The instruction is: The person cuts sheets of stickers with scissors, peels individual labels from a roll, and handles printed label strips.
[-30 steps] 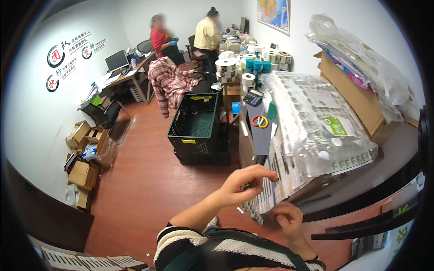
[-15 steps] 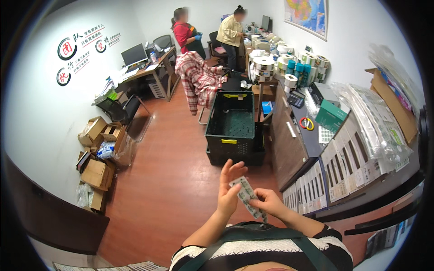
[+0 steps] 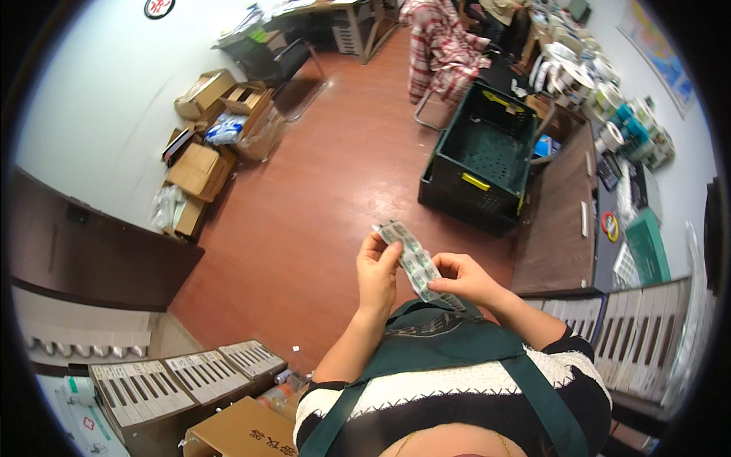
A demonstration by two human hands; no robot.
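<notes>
In front of my body I hold a narrow strip of stickers, white with rows of small green prints. My left hand pinches its far end between thumb and fingers. My right hand grips the near end, thumb on top. The strip slants between the two hands, and its lowest tip hangs over my dark green apron. Whether it is one sheet or several stacked together, I cannot tell.
Ahead to the right stand stacked dark green crates with yellow handles. A dark cabinet carries label rolls and red-yellow scissors. Cardboard boxes line the left wall. Slotted racks stand at lower left, beside an open carton.
My view has swung downward and left. My left fingers, partly spread before, have closed on the strip's far end. The right hand keeps its hold.
</notes>
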